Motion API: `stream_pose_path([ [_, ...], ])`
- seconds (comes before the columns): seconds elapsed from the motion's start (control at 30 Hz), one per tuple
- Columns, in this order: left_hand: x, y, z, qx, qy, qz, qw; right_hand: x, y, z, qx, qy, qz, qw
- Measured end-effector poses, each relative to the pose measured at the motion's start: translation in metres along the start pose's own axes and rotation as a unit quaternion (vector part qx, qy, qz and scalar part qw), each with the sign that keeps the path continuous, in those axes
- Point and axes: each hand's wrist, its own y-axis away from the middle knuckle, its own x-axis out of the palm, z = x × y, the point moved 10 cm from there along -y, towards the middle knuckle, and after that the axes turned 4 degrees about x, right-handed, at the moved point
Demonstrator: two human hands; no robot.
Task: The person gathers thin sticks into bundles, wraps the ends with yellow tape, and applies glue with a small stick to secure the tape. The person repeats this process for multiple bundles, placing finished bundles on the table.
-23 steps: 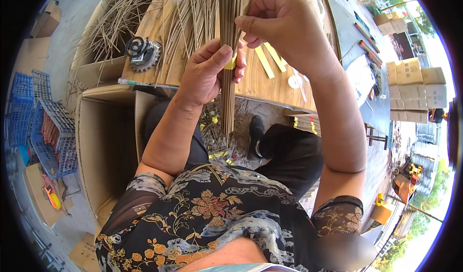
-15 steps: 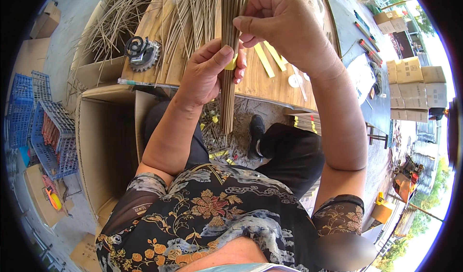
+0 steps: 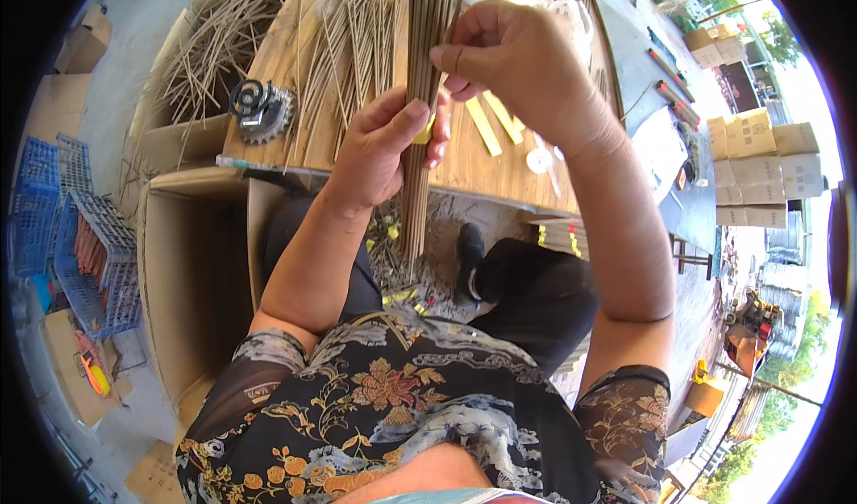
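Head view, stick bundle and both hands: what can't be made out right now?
Stick bundle, upper end: cut off by the head view's top edge.
Yellow band: partly hidden in the head view by the left hand.
What, if anything, the right hand pinches: hidden in the head view by its own fingers.

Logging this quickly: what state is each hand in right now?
Left hand: closed around a bundle of thin brown sticks.
Right hand: pinched closed at the bundle's right edge; whether it grips a stick can't be told.
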Motion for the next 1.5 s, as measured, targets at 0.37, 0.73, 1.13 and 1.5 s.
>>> stream_pose_path([
  [0.37, -0.009, 0.001, 0.004, -0.003, -0.088, -0.037, 0.995, 0.001, 0.003, -0.009, 0.014, 0.005, -0.026, 1.000],
  [0.73, -0.003, 0.004, 0.015, -0.038, -0.088, -0.008, 0.995, -0.061, -0.005, 0.026, -0.053, 0.026, -0.133, 0.989],
  [1.13, 0.000, 0.004, 0.019, -0.054, -0.016, 0.022, 0.998, -0.067, 0.001, 0.028, -0.018, -0.100, -0.070, 0.992],
  [1.5, -0.003, 0.004, 0.018, -0.037, -0.065, 0.024, 0.997, -0.064, 0.010, 0.038, -0.049, -0.030, -0.067, 0.996],
])
